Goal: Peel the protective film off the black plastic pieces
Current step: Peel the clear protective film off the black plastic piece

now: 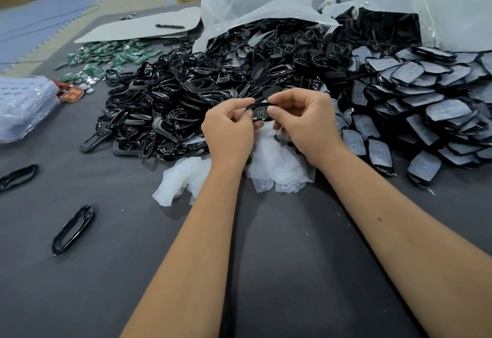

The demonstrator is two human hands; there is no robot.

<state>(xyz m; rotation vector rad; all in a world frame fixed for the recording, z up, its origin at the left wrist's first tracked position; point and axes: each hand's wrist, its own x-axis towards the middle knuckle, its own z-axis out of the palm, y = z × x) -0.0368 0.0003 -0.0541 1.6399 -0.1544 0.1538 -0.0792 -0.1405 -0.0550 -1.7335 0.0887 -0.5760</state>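
Black plastic piece sits pinched between our hands above the desk, left hand gripping its near end, right hand clamped on the far edge with the thumb on top. To peel well, we judge we should steady the piece with the left and lift a film corner slowly with the right. Whether film remains on it, we cannot tell. Around us, largest first: the heap of bare black frames, the film-covered pile at right, crumpled peeled film beneath our wrists, and green circuit boards far left. Nothing blocks us.
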